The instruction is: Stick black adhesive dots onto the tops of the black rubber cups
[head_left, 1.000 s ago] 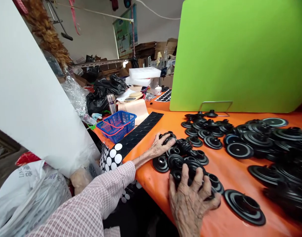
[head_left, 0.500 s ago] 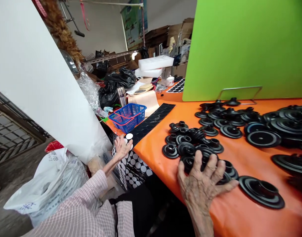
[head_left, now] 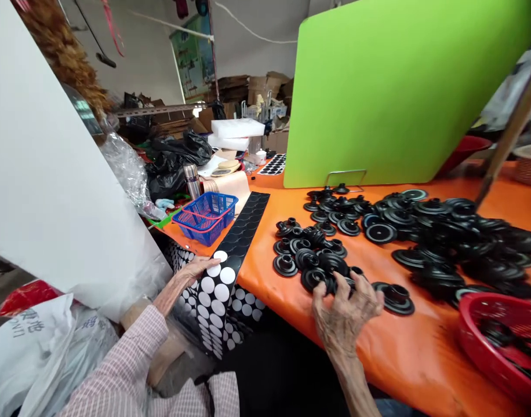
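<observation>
My left hand [head_left: 198,270] has its fingers closed at the left edge of a long black strip [head_left: 243,226] of round stickers. White circles show on its near part, which hangs over the table edge. My right hand [head_left: 346,307] is over the near side of a pile of black round discs with raised hubs [head_left: 309,258]. Its fingers are bent down around discs there, and the palm hides part of them. Just right of that hand lies a single larger black disc [head_left: 395,297].
A blue basket [head_left: 207,217] stands left of the strip. More black discs [head_left: 431,231] are heaped to the right, near a red basket [head_left: 469,336]. A green board [head_left: 370,98] stands at the back of the orange table [head_left: 265,278]. White bags [head_left: 39,359] lie at lower left.
The view has turned right, bringing in the red basket. My left hand has moved from over the white circles to the strip's edge. My right fingers, spread before, are now curled on the discs.
</observation>
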The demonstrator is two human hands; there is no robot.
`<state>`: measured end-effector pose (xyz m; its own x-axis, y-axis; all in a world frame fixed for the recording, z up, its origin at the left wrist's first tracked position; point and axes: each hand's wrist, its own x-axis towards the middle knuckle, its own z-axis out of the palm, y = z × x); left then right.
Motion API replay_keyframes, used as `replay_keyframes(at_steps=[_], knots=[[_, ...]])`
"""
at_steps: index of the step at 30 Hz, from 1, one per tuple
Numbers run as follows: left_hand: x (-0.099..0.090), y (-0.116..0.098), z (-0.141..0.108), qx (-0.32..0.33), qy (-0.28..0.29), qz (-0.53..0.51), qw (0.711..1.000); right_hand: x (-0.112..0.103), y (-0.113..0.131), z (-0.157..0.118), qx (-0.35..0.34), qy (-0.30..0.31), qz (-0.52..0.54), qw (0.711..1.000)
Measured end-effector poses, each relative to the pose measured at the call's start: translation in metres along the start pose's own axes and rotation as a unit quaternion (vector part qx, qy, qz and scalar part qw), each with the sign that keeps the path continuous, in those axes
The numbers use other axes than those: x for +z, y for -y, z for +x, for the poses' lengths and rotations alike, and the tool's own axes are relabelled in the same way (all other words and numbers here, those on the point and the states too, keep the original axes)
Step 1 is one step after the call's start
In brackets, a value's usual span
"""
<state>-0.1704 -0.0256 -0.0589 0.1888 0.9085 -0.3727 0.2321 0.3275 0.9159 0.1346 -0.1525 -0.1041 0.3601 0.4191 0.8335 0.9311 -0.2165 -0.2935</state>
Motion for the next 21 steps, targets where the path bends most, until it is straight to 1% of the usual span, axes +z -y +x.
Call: replay_keyframes(at_steps=[2, 3, 5, 7, 8, 10, 11, 14, 17, 21], knots=[[-0.001, 0.001, -0.003, -0.021, 0.064, -0.031, 0.997, -0.008, 0.012, -0.003, -0.005, 0.006, 0.011, 1.000], [-0.001, 0.002, -0.006, -0.027, 0.090, -0.045, 0.995, -0.013, 0.023, -0.007, -0.013, 0.019, 0.035, 0.999], [0.001, 0.005, -0.011, -0.036, 0.129, -0.072, 0.988, -0.021, 0.054, -0.018, -0.033, 0.075, 0.123, 0.989], [0.004, 0.008, -0.015, -0.042, 0.157, -0.094, 0.982, -0.024, 0.090, -0.032, -0.041, 0.164, 0.229, 0.959], [0.006, 0.010, -0.017, -0.044, 0.168, -0.102, 0.980, -0.023, 0.106, -0.039, -0.031, 0.204, 0.267, 0.941], [0.011, 0.013, -0.019, -0.044, 0.184, -0.117, 0.975, -0.018, 0.132, -0.051, 0.009, 0.251, 0.308, 0.917], [0.013, 0.014, -0.019, -0.043, 0.191, -0.122, 0.973, -0.014, 0.140, -0.055, 0.033, 0.263, 0.314, 0.912], [0.018, 0.017, -0.018, -0.043, 0.205, -0.131, 0.969, -0.003, 0.148, -0.060, 0.078, 0.273, 0.307, 0.908], [0.021, 0.019, -0.016, -0.033, 0.201, -0.138, 0.969, 0.001, 0.148, -0.055, 0.078, 0.264, 0.292, 0.916], [0.022, 0.024, -0.016, -0.026, 0.203, -0.130, 0.970, -0.001, 0.152, -0.047, 0.083, 0.241, 0.273, 0.928]])
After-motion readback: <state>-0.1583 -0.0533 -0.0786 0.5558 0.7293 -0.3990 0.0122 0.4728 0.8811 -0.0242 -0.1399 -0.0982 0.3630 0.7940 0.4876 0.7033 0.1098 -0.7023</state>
